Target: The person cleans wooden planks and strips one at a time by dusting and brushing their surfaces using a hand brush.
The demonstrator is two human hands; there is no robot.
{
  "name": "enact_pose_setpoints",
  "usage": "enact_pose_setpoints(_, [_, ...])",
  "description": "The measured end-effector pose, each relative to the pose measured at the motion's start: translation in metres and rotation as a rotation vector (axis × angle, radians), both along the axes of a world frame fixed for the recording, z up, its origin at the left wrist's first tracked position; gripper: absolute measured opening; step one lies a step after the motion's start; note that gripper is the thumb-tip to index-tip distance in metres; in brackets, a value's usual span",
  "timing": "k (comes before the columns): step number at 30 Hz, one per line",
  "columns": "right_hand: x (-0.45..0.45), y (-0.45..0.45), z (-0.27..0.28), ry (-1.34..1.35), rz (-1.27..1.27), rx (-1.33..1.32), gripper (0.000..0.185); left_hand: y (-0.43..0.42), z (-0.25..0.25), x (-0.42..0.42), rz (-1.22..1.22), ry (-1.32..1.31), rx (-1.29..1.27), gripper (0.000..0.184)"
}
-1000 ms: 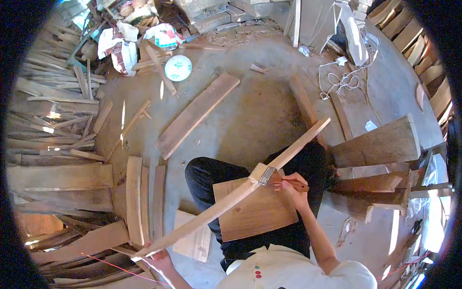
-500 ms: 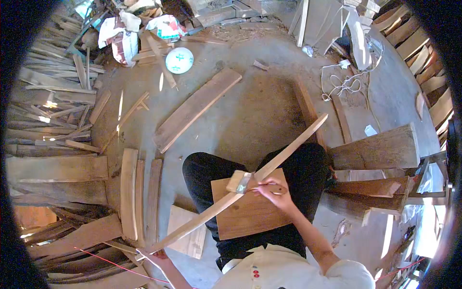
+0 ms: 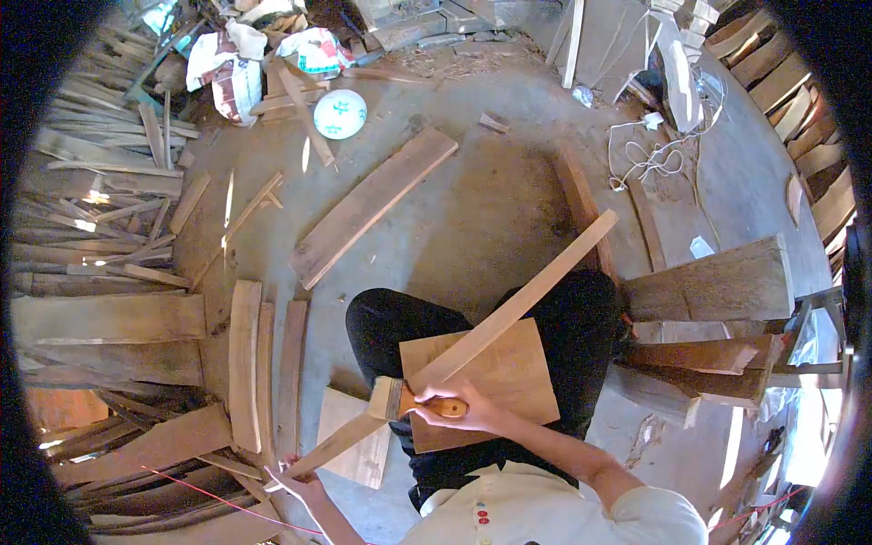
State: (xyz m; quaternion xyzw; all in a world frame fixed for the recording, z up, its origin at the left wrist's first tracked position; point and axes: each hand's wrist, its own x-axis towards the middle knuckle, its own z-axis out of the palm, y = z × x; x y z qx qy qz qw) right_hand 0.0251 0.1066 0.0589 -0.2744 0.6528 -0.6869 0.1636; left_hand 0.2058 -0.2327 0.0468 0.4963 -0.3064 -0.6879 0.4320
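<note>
A long narrow wooden strip (image 3: 518, 313) runs diagonally over my lap. Its lower left end is held by my left hand (image 3: 295, 477). My right hand (image 3: 450, 407) is closed on the orange-brown handle of a wide brush (image 3: 386, 398), whose pale bristles lie across the strip's lower half. Under the strip, a square wooden board (image 3: 495, 386) rests on my legs. A paler board (image 3: 356, 436) lies on the floor beside my left leg, partly beneath the strip.
A wide plank (image 3: 377, 207) lies on the floor ahead. Upright-looking strips (image 3: 243, 363) and stacked wood are at the left. Thick boards (image 3: 713, 286) stand at the right. Farther off are a white round object (image 3: 340, 114), sacks (image 3: 227, 82) and a white cable (image 3: 656, 163).
My right hand and the brush have moved down and left along the strip, toward my left hand. My left hand stays at the strip's lower end. The whole view has shifted slightly.
</note>
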Motion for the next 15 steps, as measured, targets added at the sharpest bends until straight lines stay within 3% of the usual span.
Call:
enact_pose_setpoints(2, [0.002,0.006,0.0,-0.044,0.02,0.0,0.018,-0.015,-0.01,0.014,-0.096,0.031,0.003,0.042])
enact_pose_setpoints(8, [-0.008,0.08,-0.028,-0.274,-0.217,0.023,0.021,-0.026,-0.026,0.018,-0.078,0.031,-0.075,0.04])
enact_pose_setpoints(12, [-0.035,0.126,-0.047,-0.106,-0.475,0.023,0.014,-0.013,-0.013,-0.003,-0.025,-0.026,-0.051,0.041])
enact_pose_setpoints(13, [-0.036,0.128,-0.047,-0.229,-0.602,0.057,0.013,-0.009,-0.008,-0.009,-0.017,-0.042,-0.054,0.042])
enact_pose_setpoints(15, [-0.037,0.121,-0.046,-0.126,-0.691,0.147,0.013,-0.008,-0.007,-0.013,-0.041,-0.038,-0.053,0.042])
